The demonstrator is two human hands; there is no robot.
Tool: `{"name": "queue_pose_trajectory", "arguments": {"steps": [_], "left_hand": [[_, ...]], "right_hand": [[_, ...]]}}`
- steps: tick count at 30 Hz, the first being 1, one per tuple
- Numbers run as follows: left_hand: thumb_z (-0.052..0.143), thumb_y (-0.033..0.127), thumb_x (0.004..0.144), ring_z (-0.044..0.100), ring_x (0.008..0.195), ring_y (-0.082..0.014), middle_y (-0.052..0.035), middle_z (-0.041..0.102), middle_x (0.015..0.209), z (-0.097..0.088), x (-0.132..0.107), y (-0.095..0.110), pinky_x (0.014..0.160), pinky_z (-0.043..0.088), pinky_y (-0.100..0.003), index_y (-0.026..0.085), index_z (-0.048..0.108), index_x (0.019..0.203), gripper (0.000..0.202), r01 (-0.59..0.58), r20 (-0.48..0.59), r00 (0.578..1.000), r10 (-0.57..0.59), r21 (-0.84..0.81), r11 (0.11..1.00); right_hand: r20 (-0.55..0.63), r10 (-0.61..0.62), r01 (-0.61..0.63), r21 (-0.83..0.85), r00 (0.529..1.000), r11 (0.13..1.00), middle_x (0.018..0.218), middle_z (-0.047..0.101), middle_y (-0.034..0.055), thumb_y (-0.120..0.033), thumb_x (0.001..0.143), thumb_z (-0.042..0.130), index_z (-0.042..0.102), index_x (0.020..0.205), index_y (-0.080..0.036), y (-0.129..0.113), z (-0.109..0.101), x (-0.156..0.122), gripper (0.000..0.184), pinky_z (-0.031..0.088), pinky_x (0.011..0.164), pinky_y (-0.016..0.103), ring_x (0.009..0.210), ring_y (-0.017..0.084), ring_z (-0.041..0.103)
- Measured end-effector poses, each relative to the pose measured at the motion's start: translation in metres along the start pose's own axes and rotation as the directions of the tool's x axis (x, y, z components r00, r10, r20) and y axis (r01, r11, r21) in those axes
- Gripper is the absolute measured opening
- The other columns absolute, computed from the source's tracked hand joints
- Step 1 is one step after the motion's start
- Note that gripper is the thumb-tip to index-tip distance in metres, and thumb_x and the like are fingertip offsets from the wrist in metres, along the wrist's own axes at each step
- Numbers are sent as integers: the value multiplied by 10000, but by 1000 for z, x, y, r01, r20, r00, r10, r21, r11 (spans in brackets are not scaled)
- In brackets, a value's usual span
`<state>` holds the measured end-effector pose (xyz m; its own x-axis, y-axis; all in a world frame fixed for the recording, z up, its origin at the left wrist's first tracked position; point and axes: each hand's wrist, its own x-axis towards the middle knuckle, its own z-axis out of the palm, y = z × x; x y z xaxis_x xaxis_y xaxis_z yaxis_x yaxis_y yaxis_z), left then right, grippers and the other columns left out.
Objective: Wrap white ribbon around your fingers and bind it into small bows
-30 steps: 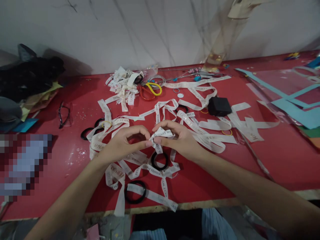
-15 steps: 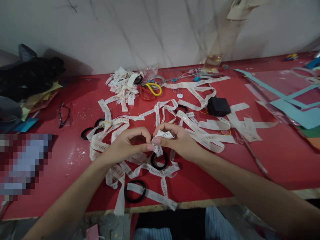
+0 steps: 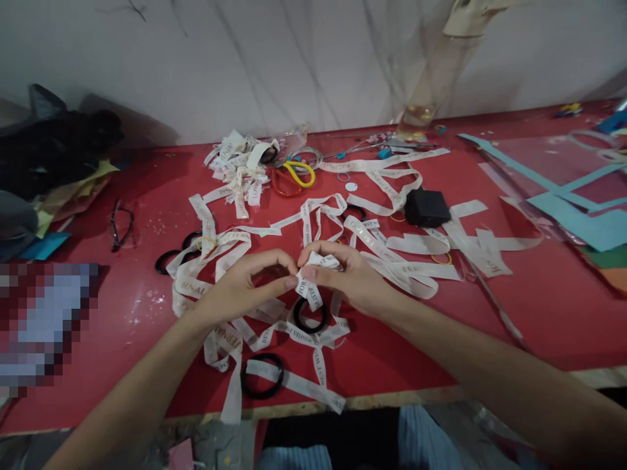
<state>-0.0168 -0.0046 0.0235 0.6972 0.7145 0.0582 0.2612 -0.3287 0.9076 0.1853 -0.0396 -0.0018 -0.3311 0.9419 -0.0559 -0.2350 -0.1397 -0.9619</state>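
My left hand [image 3: 240, 287] and my right hand [image 3: 350, 274] meet over the middle of the red table [image 3: 548, 300]. Both pinch the same folded piece of white printed ribbon [image 3: 313, 277], fingertips touching it from either side. A short tail of the ribbon hangs down between the hands. Just below them a black hair band [image 3: 310, 315] lies on loose ribbon strips. A second black band [image 3: 262, 375] lies nearer the front edge with a strip across it.
Loose white ribbon strips [image 3: 392, 258] cover the table's middle, with a heap [image 3: 242, 163] at the back. A black box [image 3: 427, 207], red and yellow loops [image 3: 292, 176], glasses [image 3: 120, 223], dark cloth [image 3: 53, 150] at left, blue paper [image 3: 588, 222] at right.
The hands have drawn the ribbon piece into a tighter fold and shifted very slightly; the ribbon tail now hangs lower between them.
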Motion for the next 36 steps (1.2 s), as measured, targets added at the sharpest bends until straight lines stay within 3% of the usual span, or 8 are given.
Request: {"name": "queue_pose_trajectory", "arguments": {"steps": [6,15,18,23,30,36], "left_hand": [[665,286,877,581,704,-100,4,639,751,2,2,3,680,470,-193,156,622,771,173,-1,1,1000,1,7,1000],[758,302,808,577,670,-97,-14,641,742,-2,-3,-11,624,470,-196,151,663,733,194,107,162,985,-51,-358,927],[762,275,806,580,690,-98,-22,640,769,-4,-4,-13,636,473,-197,148,681,737,165,138,212,976,-53,-407,903],[736,235,834,568,691,-73,-2,637,759,-6,-4,-11,653,458,-163,156,701,783,100,115,215,976,-31,-393,912],[693,225,871,597,725,-87,-17,650,792,-8,-4,-7,674,468,-169,146,674,793,112,28,296,951,94,-383,923],[631,235,913,586,779,-83,4,638,831,-6,-5,0,732,456,-166,164,634,869,84,-1,162,986,23,-132,991]], "right_hand": [[0,6,-6,-118,1000,993,780,605,-35,-357,742,799,661,863,-188,-4,1,-1,249,376,599,203,640,74,480],[137,50,-46,-34,989,998,723,583,-37,-342,715,828,673,836,-168,-5,2,-2,262,382,572,195,622,71,482],[172,56,-57,4,983,998,709,580,-41,-327,705,836,675,823,-164,-5,2,-2,258,379,574,190,617,65,474],[185,76,-90,65,980,994,691,572,-46,-311,705,839,666,827,-159,-3,0,-2,261,373,555,177,597,56,476],[324,62,-106,123,944,987,722,598,-25,-308,757,804,652,832,-153,-1,-2,-5,230,403,557,187,599,65,512],[208,5,-15,47,978,999,723,582,-46,-241,729,824,675,832,-163,-3,-2,0,197,375,586,178,626,54,481]]}}
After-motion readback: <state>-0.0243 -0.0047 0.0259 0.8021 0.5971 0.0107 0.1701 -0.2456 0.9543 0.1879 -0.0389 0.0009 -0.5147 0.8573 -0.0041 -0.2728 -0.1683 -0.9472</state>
